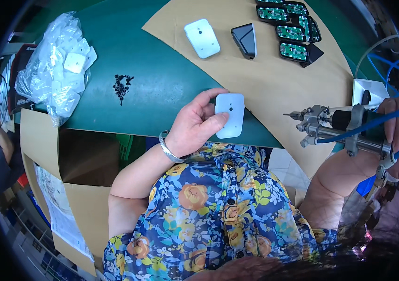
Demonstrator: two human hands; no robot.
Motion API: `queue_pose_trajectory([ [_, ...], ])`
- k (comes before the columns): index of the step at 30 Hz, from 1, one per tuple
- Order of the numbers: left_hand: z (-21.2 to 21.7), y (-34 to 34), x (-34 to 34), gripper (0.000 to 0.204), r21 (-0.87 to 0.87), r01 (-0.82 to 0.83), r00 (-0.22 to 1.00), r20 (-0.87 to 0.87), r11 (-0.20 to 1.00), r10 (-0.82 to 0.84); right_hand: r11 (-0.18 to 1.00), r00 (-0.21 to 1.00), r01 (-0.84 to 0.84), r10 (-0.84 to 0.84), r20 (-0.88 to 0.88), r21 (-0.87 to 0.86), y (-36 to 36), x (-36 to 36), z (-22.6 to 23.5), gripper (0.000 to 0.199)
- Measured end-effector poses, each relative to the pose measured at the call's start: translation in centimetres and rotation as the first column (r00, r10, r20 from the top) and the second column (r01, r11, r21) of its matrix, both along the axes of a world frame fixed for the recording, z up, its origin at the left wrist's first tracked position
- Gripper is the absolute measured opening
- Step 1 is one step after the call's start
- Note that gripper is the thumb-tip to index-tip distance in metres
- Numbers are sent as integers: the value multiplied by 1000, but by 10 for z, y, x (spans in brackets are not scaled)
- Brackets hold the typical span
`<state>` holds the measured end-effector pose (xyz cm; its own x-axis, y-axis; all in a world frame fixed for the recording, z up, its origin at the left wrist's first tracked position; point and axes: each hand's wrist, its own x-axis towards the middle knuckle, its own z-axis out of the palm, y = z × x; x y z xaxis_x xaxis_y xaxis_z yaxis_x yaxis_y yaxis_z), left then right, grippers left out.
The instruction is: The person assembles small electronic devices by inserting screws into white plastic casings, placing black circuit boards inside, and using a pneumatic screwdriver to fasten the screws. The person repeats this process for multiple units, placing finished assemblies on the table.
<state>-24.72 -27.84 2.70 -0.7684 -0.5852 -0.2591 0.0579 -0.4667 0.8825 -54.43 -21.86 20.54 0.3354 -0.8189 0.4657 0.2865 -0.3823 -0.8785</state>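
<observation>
My left hand (198,119) is closed on a white rounded plastic cover (233,124), with the thumb lying across its face. A small dark hole shows near the cover's upper part. Over at the right edge, the fingers of my right hand (396,121) wrap round a metal air-hosed tool (337,131) with a thin pointed tip. That tip points left, apart from the cover. A second white cover (202,38) lies beyond my left hand, beside a dark wedge-shaped casing (245,41).
Several black casings with green circuit boards (290,33) lie at the far right on brown cardboard (274,79). A clear bag of white covers (64,65) and loose small black pieces (122,88) rest on the green table (157,79). Blue hoses (391,65) hang at right.
</observation>
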Motion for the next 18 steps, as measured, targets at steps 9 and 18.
queue_pose_trajectory([
  [9, -7, -3, -13, 44, 7, 56, 996, 73, 998, -56, 977, 957, 140, -91, 276, -162, 6, 8, -17, 49],
  [18, -6, 0, -43, 43, 84, 218, 968, 111, 972, -226, 990, 974, -54, 81, 213, -131, -2, 0, -9, 55],
])
